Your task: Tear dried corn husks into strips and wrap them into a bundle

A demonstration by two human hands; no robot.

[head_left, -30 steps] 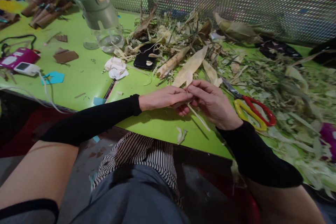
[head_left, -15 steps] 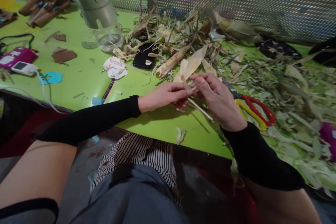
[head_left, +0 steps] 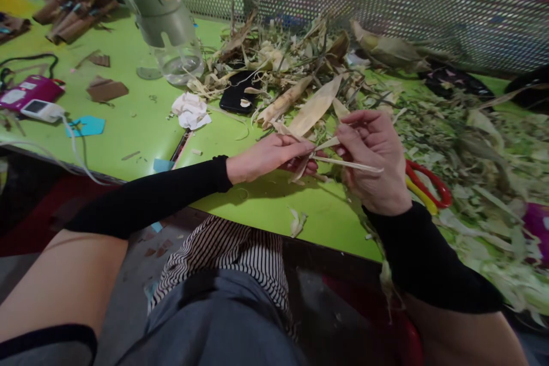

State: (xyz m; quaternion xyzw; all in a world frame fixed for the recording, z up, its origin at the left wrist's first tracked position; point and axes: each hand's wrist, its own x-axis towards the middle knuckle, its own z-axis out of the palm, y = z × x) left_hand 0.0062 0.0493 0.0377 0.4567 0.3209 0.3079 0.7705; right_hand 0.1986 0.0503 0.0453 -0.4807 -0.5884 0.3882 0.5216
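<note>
My left hand (head_left: 270, 156) pinches a pale dried leaf strip (head_left: 348, 164) just above the green table (head_left: 141, 126), its fingers closed on one end. My right hand (head_left: 377, 161) grips the same strip from the right, thumb and forefinger pressed together, the other fingers curled. The thin strip runs between both hands and pokes out rightward across my right palm. A broad dry husk leaf (head_left: 315, 107) lies on the table right behind my hands.
Red and yellow scissors (head_left: 426, 186) lie right of my right hand. A heap of husks and leaf scraps (head_left: 472, 143) covers the table's right and back. A black phone (head_left: 237, 97), crumpled tissue (head_left: 190, 111), a clear jug (head_left: 169, 28) and a pink device (head_left: 26, 91) sit left.
My right hand has moved right and upward, away from my left hand, pulling the strip out longer between them. My left hand has stayed nearly still.
</note>
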